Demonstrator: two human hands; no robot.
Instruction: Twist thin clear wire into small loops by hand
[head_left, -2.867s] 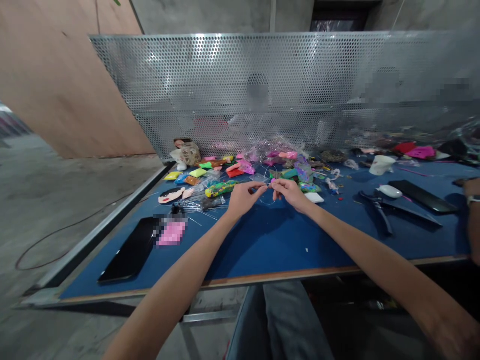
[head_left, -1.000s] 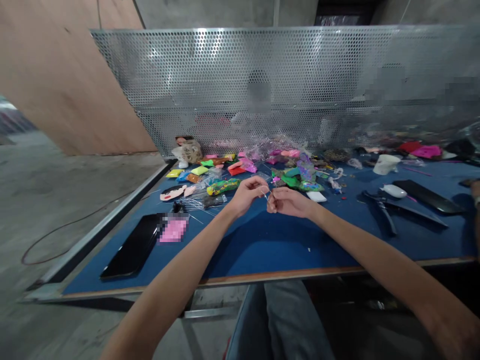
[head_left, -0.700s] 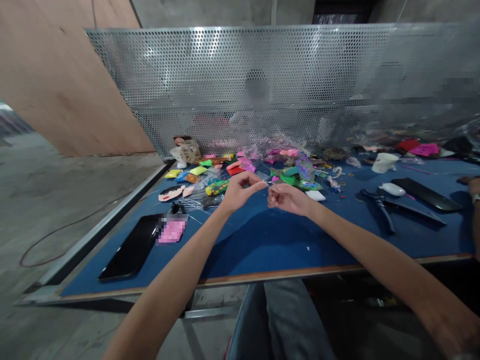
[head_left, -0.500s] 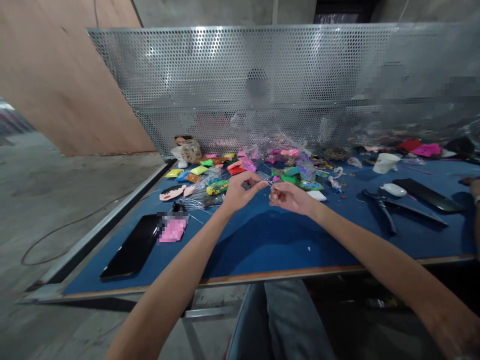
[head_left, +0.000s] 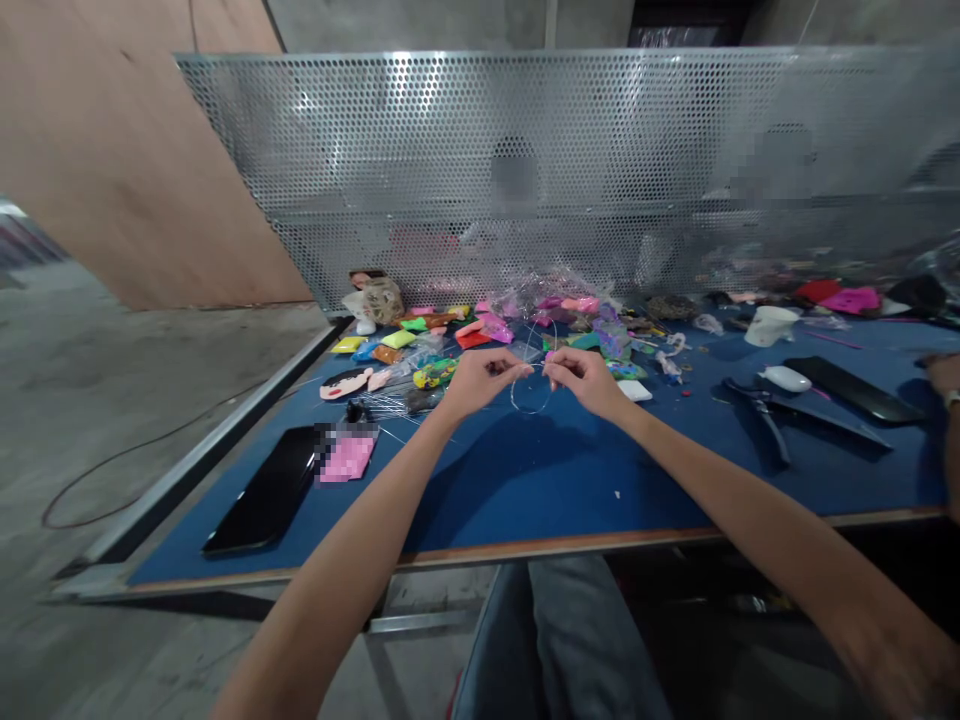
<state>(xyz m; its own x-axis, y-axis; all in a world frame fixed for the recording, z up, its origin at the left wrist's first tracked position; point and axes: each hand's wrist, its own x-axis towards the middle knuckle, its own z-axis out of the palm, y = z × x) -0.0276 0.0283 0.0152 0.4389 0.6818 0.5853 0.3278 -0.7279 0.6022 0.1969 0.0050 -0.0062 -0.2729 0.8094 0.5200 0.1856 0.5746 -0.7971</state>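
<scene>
A thin silvery wire (head_left: 531,411), bent into loops above and below my fingers, is held over the middle of the blue table. My left hand (head_left: 484,382) pinches it between thumb and fingertips from the left. From the right, my right hand (head_left: 589,382) pinches the same wire, its fingertips a small gap from the left ones. Behind the hands lie colourful clay packets, including a red packet (head_left: 471,335) and a yellow-green patterned piece (head_left: 435,373). Straight wires (head_left: 394,405) lie to the left of my left hand.
A black phone (head_left: 264,490) and a pink packet (head_left: 349,458) lie at the left. On the right are pliers (head_left: 765,420), scissors (head_left: 832,425), a dark phone (head_left: 855,390) and a white cup (head_left: 771,326). A perforated metal panel (head_left: 450,150) stands behind. Another person's hand (head_left: 941,375) is at the right edge.
The wire's loops now show clearly above and below my hands. My right hand has turned, its fingers now pointing toward the left hand. The left hand has barely moved.
</scene>
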